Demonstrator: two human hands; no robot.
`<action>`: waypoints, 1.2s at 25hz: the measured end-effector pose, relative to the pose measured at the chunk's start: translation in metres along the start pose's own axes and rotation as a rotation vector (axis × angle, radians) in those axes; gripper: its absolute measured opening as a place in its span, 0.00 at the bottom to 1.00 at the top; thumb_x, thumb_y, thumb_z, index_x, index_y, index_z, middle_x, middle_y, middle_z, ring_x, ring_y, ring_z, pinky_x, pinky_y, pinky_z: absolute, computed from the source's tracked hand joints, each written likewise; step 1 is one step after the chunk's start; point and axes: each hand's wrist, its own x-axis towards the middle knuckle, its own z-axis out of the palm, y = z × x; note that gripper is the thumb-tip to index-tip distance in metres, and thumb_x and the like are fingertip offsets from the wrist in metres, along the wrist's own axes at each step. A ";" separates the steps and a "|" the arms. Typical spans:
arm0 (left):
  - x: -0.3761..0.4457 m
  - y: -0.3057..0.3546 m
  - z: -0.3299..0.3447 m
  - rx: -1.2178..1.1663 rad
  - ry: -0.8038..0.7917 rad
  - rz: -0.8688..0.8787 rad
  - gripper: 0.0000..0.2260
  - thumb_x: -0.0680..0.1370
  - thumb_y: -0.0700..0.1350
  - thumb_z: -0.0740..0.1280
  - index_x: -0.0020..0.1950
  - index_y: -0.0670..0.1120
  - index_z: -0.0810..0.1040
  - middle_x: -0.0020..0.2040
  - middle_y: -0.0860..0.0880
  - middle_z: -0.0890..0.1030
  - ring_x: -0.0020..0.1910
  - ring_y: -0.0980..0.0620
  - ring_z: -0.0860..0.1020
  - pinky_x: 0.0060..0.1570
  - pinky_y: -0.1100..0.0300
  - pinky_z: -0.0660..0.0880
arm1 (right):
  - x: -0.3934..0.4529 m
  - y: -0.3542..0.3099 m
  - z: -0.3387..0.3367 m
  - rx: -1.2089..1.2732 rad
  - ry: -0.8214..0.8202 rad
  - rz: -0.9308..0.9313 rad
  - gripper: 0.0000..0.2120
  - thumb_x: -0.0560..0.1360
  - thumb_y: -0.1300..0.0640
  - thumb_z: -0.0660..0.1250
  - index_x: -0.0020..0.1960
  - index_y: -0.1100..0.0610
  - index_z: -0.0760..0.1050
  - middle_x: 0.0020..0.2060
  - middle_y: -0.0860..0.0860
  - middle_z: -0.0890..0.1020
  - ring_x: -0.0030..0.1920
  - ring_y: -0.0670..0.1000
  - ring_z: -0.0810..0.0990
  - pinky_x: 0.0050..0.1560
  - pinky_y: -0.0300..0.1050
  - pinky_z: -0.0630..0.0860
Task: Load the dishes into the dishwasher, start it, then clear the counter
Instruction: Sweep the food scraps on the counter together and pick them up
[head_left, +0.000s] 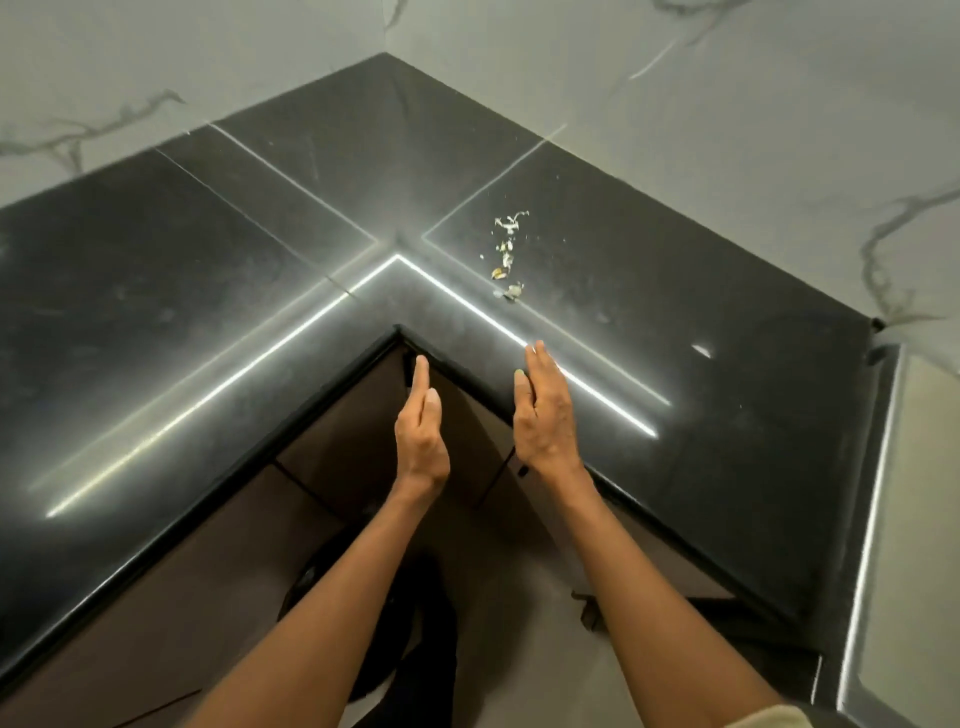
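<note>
Where two runs of polished black stone meet at an inner corner, the countertop (675, 322) fills most of the view, glossy enough to mirror long strips of light along its front edge. White marble-look wall tiles (753, 104) with grey veins rise behind it on both sides. A small scatter of pale food scraps (506, 254) lies on the right-hand run, well back from the edge. The left hand (420, 421) hovers in front of the corner edge, fingers straight and together, holding nothing. The right hand (543, 410) reaches over the counter edge, fingers likewise extended and empty, near the scraps but apart from them. Brown cabinet fronts (156, 613) sit under the stone, above a pale floor (530, 649).
</note>
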 end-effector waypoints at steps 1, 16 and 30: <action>0.009 0.001 0.005 0.044 0.014 0.018 0.26 0.82 0.48 0.52 0.80 0.43 0.60 0.79 0.49 0.62 0.78 0.56 0.60 0.77 0.60 0.55 | 0.021 0.006 -0.002 -0.053 -0.034 0.029 0.26 0.85 0.49 0.54 0.81 0.55 0.57 0.81 0.50 0.56 0.80 0.47 0.52 0.80 0.52 0.52; 0.162 0.010 0.051 0.666 -0.119 0.230 0.27 0.83 0.51 0.47 0.81 0.43 0.55 0.81 0.48 0.56 0.80 0.57 0.51 0.78 0.52 0.55 | 0.198 0.000 0.057 -0.566 -0.107 -0.095 0.42 0.81 0.37 0.51 0.81 0.62 0.37 0.81 0.57 0.39 0.80 0.53 0.37 0.80 0.52 0.43; 0.288 0.021 0.081 0.600 -0.051 0.160 0.25 0.83 0.47 0.53 0.80 0.44 0.59 0.80 0.49 0.60 0.79 0.56 0.57 0.78 0.61 0.53 | 0.383 0.049 -0.009 -0.131 0.022 -0.060 0.34 0.80 0.45 0.59 0.79 0.62 0.58 0.79 0.57 0.61 0.79 0.54 0.57 0.79 0.53 0.54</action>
